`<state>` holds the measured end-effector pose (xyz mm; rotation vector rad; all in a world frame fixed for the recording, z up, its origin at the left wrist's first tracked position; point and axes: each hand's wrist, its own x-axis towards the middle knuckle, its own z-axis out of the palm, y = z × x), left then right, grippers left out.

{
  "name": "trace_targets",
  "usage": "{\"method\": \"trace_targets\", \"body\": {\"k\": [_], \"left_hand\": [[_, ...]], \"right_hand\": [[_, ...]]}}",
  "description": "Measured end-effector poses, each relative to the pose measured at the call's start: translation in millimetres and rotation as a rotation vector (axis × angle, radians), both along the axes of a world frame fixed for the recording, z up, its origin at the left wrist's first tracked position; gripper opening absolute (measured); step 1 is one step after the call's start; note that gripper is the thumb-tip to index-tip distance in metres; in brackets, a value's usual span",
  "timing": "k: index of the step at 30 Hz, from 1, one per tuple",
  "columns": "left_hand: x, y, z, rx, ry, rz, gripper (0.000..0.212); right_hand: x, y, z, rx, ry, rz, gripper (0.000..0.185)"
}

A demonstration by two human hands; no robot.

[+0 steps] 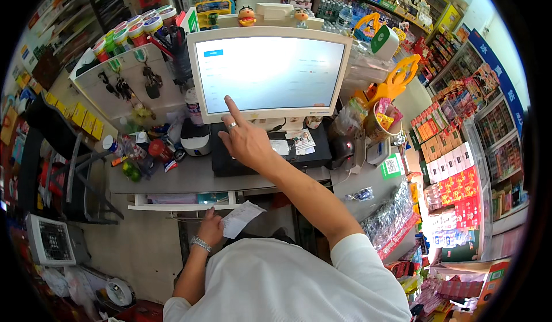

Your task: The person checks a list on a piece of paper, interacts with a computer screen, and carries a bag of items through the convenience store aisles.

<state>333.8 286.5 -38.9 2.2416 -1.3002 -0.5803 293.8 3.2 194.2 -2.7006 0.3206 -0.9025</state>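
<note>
A white-framed monitor (271, 74) stands on the counter with a bright, mostly pale screen. My right hand (246, 138) reaches up to it, the index finger stretched out over the lower left of the screen; whether the fingertip touches the glass I cannot tell. This hand holds nothing and wears a ring. Lower down, my left hand (210, 228) grips a slip of paper (242, 219) that bears writing. It is in front of a partly pulled-out white drawer (185, 207). Below the monitor is a black box-like unit (233, 162) with cards and papers on top.
A handheld barcode scanner (343, 151) rests right of the black unit. Left of it are a small label or receipt printer (195, 137) and several jars and bottles. Shiny packaging (390, 210) covers the right counter. A folding chair (71, 166) stands at the left.
</note>
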Motion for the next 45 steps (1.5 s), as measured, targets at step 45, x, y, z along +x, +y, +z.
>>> {"method": "trace_targets", "body": {"k": [45], "left_hand": [[24.5, -13.2, 21.1, 0.056, 0.241, 0.12, 0.027]], "right_hand": [[-34.4, -12.9, -12.1, 0.116, -0.191, -0.164, 0.029]]}}
